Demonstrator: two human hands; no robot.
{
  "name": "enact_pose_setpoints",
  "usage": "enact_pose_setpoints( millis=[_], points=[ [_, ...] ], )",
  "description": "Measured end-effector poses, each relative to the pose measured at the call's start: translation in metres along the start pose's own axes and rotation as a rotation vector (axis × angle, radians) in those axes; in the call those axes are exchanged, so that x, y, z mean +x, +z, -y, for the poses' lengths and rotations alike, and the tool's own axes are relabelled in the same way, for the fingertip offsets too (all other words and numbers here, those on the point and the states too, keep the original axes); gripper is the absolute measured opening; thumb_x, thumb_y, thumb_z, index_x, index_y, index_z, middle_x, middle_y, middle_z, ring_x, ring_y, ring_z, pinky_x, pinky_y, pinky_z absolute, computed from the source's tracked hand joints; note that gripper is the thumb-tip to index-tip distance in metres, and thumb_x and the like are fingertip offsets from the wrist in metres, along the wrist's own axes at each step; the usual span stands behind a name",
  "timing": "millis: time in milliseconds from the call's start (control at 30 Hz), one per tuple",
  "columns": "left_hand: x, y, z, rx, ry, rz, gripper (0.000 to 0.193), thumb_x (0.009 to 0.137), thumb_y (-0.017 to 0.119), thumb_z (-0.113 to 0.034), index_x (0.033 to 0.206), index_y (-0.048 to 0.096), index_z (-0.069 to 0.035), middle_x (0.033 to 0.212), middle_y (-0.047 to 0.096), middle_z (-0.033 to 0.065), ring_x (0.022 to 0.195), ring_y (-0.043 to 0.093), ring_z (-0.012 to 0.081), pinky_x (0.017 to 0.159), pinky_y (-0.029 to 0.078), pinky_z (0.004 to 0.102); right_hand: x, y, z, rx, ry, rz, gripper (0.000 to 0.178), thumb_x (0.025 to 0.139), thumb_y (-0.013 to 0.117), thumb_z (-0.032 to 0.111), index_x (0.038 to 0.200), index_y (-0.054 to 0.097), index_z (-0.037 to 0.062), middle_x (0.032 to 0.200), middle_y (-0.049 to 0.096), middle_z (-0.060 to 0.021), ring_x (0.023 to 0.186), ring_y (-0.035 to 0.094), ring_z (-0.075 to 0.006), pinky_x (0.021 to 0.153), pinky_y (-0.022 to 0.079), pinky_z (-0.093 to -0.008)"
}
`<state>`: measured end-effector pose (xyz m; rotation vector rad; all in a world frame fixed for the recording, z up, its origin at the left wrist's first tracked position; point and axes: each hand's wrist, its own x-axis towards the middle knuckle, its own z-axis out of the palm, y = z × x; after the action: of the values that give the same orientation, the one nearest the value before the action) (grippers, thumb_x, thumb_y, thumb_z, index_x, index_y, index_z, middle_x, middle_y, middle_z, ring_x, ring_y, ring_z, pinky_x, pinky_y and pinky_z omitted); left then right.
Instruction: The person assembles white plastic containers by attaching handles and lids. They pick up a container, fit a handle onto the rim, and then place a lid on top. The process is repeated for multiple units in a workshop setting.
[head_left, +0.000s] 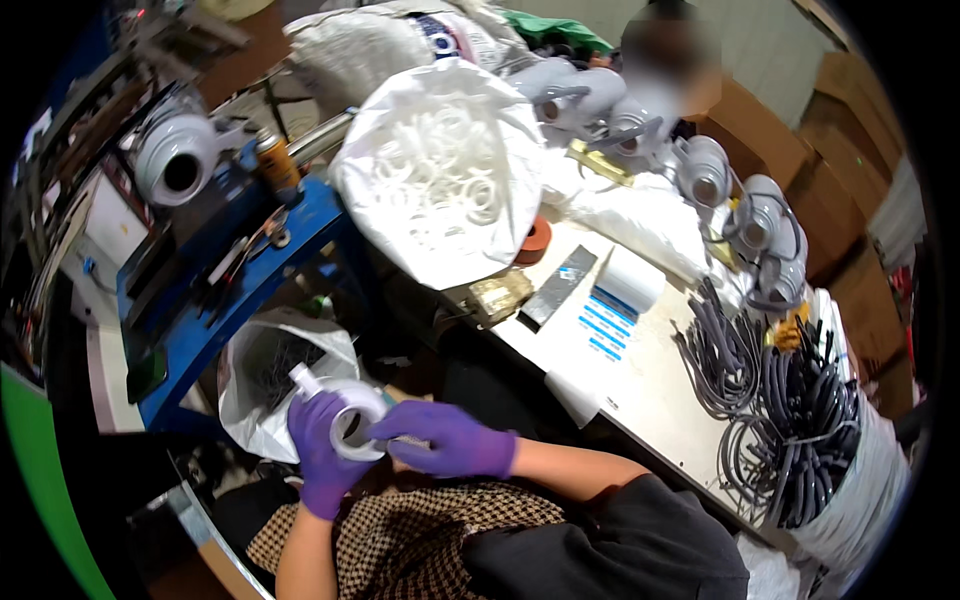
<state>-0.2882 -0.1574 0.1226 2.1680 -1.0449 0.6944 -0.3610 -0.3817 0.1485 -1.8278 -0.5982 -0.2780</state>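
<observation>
In my left hand (322, 460), gloved in purple, is a white plastic housing (362, 398) with a round opening and a short spout at its upper left. The fingers wrap round its left side, and the opening faces up toward me. My right hand (445, 440), also in a purple glove, grips the right edge of the opening, thumb and fingers closed at the rim. Whether a small part sits between those fingers is hidden. Just behind the housing stands a white sack (240, 385) with thin grey pieces inside.
A big white bag (515, 130) of white plastic rings (440, 175) rests on the table (660, 400). Near it lie an orange tape roll (536, 242) and a label roll (635, 275). Grey hoses (790, 430) are bundled right; similar housings (705, 170) line the back. A blue bench (325, 215) stands left.
</observation>
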Motion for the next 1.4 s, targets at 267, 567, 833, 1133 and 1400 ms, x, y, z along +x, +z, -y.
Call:
enact_pose_setpoints(
  millis=[267, 567, 833, 1133, 1400],
  points=[
    [-0.013, -0.052, -0.066, -0.371, 0.128, 0.349, 0.069, 0.083, 0.08, -0.042, 0.137, 0.057, -0.006, 0.137, 0.06, 0.0182, 0.128, 0.056, 0.0414, 0.112, 0.044, 0.0509, -0.162, -0.19, -0.031, -0.881, 0.461, -0.67, 0.029, 0.08, 0.082, 0.017, 0.107, 0.075, 0.0083, 0.099, 0.072, -0.0125, 0.095, 0.068, -0.0313, 0.084, 0.055, -0.0416],
    [-0.027, 0.047, -0.048, 0.148, 0.866, 0.331, 0.051, 0.094, 0.06, -0.027, 0.141, 0.052, -0.046, 0.151, 0.049, -0.0145, 0.141, 0.039, 0.0035, 0.114, 0.035, 0.0465, -0.167, -0.183, -0.049, -0.882, 0.602, -0.758, 0.015, 0.079, 0.081, 0.017, 0.091, 0.078, 0.0112, 0.09, 0.073, -0.0096, 0.087, 0.068, -0.0307, 0.077, 0.055, -0.0411],
    [-0.04, 0.066, -0.042, 0.393, 0.958, -0.002, 0.057, 0.099, 0.058, -0.036, 0.153, 0.041, -0.03, 0.161, 0.038, 0.0003, 0.148, 0.031, 0.0131, 0.124, 0.024, 0.0446, -0.051, -0.201, 0.015, -0.634, 0.177, -0.628, 0.007, 0.089, 0.068, 0.011, 0.094, 0.071, 0.0057, 0.092, 0.064, -0.0115, 0.093, 0.059, -0.0309, 0.083, 0.049, -0.0415],
    [-0.044, 0.071, -0.046, 0.394, 0.967, 0.176, 0.061, 0.103, 0.05, -0.027, 0.156, 0.027, -0.047, 0.163, 0.032, -0.0194, 0.143, 0.037, 0.0028, 0.12, 0.024, 0.05, 0.062, -0.205, 0.01, -0.539, 0.279, -0.276, 0.018, 0.092, 0.073, 0.025, 0.094, 0.076, 0.0071, 0.088, 0.063, -0.0124, 0.089, 0.061, -0.0298, 0.083, 0.048, -0.0401],
    [-0.049, 0.081, -0.036, 0.165, 0.917, 0.155, 0.06, 0.088, 0.069, -0.016, 0.138, 0.055, -0.046, 0.153, 0.048, -0.0208, 0.14, 0.045, 0.0044, 0.124, 0.027, 0.0455, 0.058, -0.189, -0.004, -0.918, 0.175, -0.272, 0.031, 0.084, 0.082, 0.031, 0.107, 0.074, 0.0123, 0.098, 0.064, -0.0114, 0.1, 0.062, -0.0305, 0.09, 0.048, -0.0432]
  ],
)
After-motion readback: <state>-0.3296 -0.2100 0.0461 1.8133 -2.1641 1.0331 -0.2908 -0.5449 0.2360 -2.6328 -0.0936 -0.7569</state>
